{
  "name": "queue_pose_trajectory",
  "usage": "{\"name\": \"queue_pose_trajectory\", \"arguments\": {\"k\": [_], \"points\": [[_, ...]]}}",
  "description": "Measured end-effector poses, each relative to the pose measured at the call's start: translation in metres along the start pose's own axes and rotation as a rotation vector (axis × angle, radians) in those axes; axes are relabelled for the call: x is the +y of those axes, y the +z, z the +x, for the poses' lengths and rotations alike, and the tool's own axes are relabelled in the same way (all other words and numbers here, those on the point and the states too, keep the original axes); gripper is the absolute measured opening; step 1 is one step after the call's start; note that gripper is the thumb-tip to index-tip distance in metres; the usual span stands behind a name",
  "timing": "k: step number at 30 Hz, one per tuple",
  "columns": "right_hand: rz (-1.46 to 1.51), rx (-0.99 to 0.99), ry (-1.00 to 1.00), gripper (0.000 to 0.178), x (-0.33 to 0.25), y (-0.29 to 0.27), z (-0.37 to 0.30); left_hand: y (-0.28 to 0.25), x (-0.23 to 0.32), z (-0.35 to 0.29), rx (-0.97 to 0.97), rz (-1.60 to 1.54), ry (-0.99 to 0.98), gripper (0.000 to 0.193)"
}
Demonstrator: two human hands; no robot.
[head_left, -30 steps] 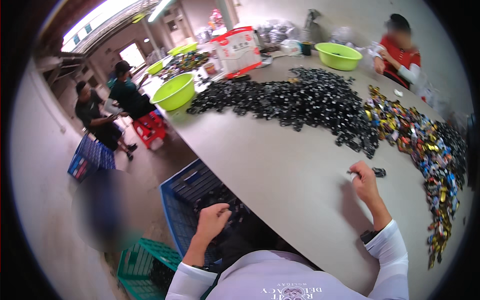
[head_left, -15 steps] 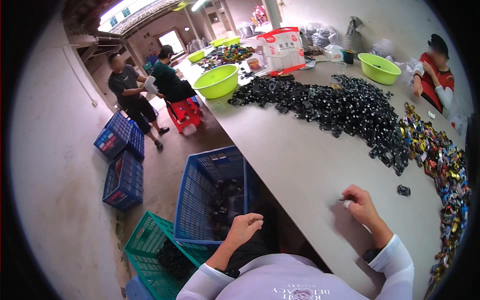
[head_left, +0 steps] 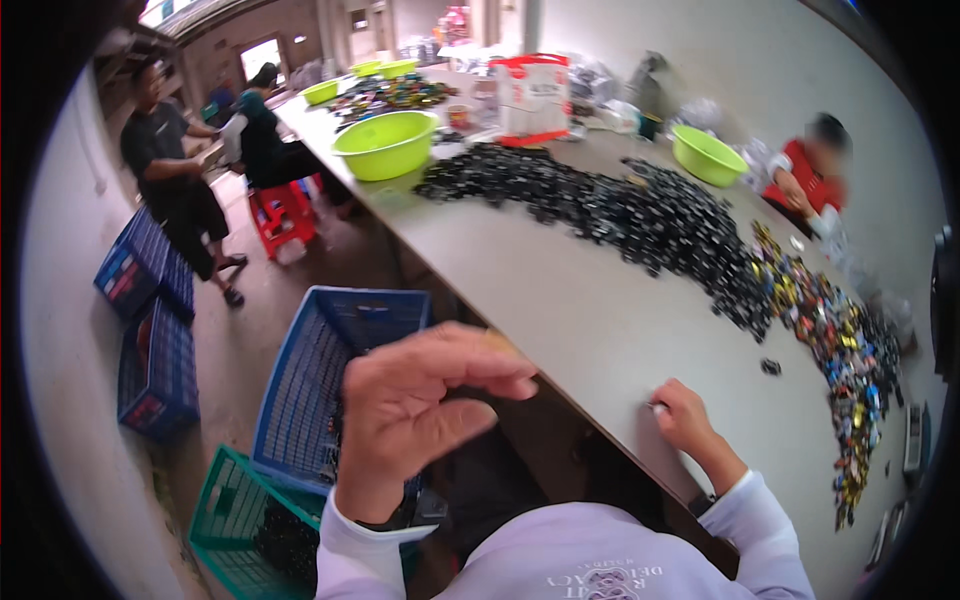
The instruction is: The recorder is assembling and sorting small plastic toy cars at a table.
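My left hand (head_left: 410, 405) is raised off the table, above the blue crate, and looks large and a little blurred. Its fingers are bent together, the thumb stands apart below them, and no object shows in the gap. By the near table edge, my right hand (head_left: 684, 418) is closed with its fingertips low over the tabletop. A small pale and dark bit shows at those fingers; I cannot make out what it is. A single black plastic piece (head_left: 770, 367) lies beyond that hand, apart from the long heap of similar black pieces (head_left: 600, 205).
Multicoloured shiny pieces (head_left: 815, 320) spread along the table's right side. Green basins (head_left: 385, 150) and a red-white bag (head_left: 533, 100) stand farther back. Below the table edge are a blue crate (head_left: 285, 400) and a green crate (head_left: 215, 505). A person in red sits across; two others are at far left.
My left hand has risen from over the blue crate and come much closer to the view. The whole scene has shifted left as the view turned. My right hand stays closed near the tabletop.
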State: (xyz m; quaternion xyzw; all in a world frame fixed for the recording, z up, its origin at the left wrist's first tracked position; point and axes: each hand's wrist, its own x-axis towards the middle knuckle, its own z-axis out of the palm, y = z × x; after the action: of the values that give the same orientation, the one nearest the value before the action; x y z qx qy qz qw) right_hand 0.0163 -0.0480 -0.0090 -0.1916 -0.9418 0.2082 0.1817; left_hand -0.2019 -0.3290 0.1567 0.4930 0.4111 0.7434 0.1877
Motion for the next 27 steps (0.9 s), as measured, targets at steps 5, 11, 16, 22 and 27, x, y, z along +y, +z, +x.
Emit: {"name": "queue_pose_trajectory", "arguments": {"k": [5, 11, 16, 22, 27], "points": [[-0.094, 0.174, -0.048, 0.009, 0.011, 0.009, -0.023, 0.037, 0.02, -0.06, 0.089, 0.345, 0.48, 0.023], [-0.068, 0.175, 0.024, 0.013, -0.01, 0.012, -0.018, -0.039, 0.093, 0.015, 0.082, 0.403, 0.473, 0.024], [-0.205, 0.185, -0.066, 0.012, -0.007, 0.006, -0.003, -0.058, 0.078, 0.043, 0.069, 0.294, 0.442, 0.024], [-0.157, 0.188, 0.009, 0.017, -0.008, 0.009, 0.015, -0.153, 0.09, 0.084, 0.056, 0.278, 0.38, 0.026], [-0.262, 0.315, -0.006, 0.032, 0.002, 0.015, 0.014, -0.122, 0.031, 0.1, 0.032, 0.261, 0.359, 0.028]]}}
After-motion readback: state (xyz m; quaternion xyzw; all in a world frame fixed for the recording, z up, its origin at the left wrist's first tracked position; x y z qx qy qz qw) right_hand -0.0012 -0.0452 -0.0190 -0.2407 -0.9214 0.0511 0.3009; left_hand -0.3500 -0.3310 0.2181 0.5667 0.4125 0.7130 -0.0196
